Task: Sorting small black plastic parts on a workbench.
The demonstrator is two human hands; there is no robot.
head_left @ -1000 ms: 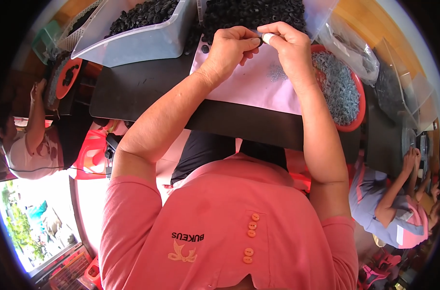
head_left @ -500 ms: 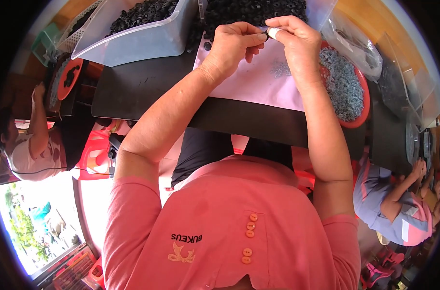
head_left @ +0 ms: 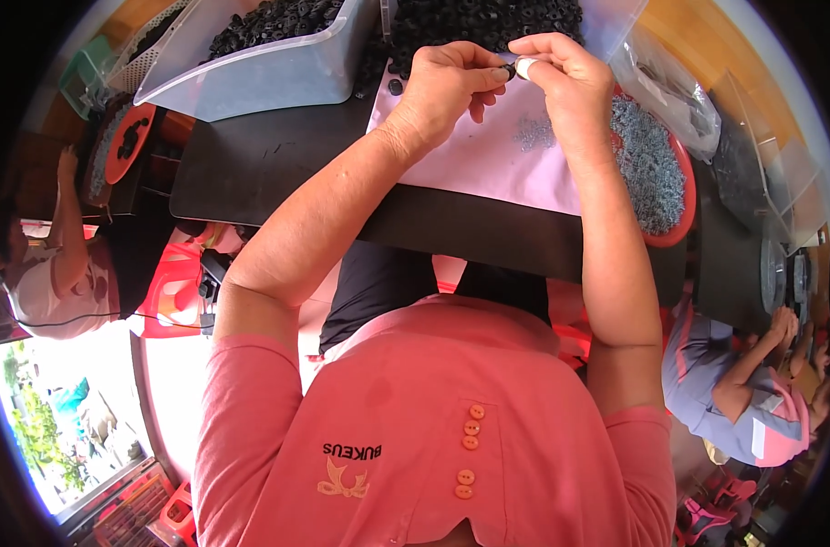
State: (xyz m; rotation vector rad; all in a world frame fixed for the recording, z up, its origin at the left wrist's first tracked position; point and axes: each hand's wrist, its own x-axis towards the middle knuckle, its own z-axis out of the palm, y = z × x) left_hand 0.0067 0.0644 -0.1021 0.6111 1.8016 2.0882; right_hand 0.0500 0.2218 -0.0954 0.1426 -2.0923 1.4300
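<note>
My left hand [head_left: 445,89] pinches a small black part [head_left: 510,70] between thumb and fingers, above a pink cloth [head_left: 488,169]. Meeting it from the other side is my right hand [head_left: 570,80], its thumb wrapped in white at the tip. The right thumb and a fingertip are drawn together at the part's edge; whatever lies between them is too small to tell. A scatter of small clear-bluish pieces [head_left: 534,134] lies on the cloth beside my right wrist. Several loose black parts [head_left: 396,87] rest by the cloth's far left corner.
Beyond my hands stands a bin of black parts [head_left: 479,23]; another translucent bin [head_left: 278,87] is to its left. A red basin [head_left: 689,196] of bluish pieces sits right, near a clear plastic bag [head_left: 666,87]. Other people [head_left: 752,392] sit at both sides of the black table [head_left: 278,173].
Both hands have shifted slightly right, still fingertip to fingertip. The black part shows more between them, and a small gap has opened between the fingertips.
</note>
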